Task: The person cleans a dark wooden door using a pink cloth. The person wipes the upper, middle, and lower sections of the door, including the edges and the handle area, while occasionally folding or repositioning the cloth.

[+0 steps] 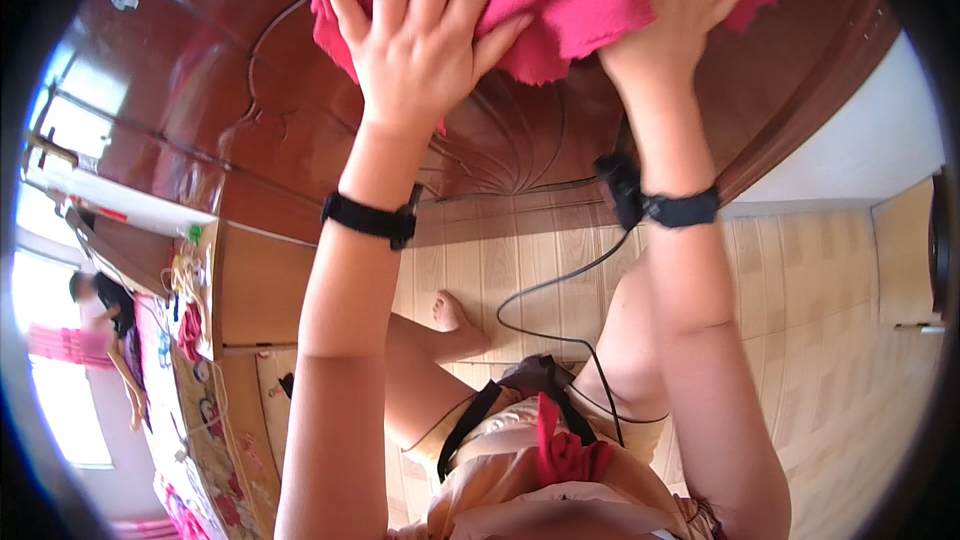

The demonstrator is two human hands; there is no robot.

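Note:
A pink cloth (pixel 560 5) with ragged edges lies against a glossy reddish-brown wooden panel (pixel 520 135) with carved curved lines. My left hand (pixel 415 50) presses flat on the cloth's left part, its fingers spread and thumb out to the side. Toward the cloth's right end, my right hand (pixel 675 20) also rests on it with fingers stretched and apart. A fold of cloth hides that hand's thumb, and the hand is slightly blurred. Both arms reach forward, nearly straight. Black straps (pixel 375 220) circle my wrists; the right one carries a small black device (pixel 622 190) with a cable.
The black cable (pixel 540 290) loops from my right wrist down to my waist. Below the panel is a tan tiled floor (pixel 800 340). Along the left stands a wooden cabinet (pixel 255 285) with small items; beyond it, another person (pixel 120 320) is near bright windows. A white wall (pixel 850 140) borders the right.

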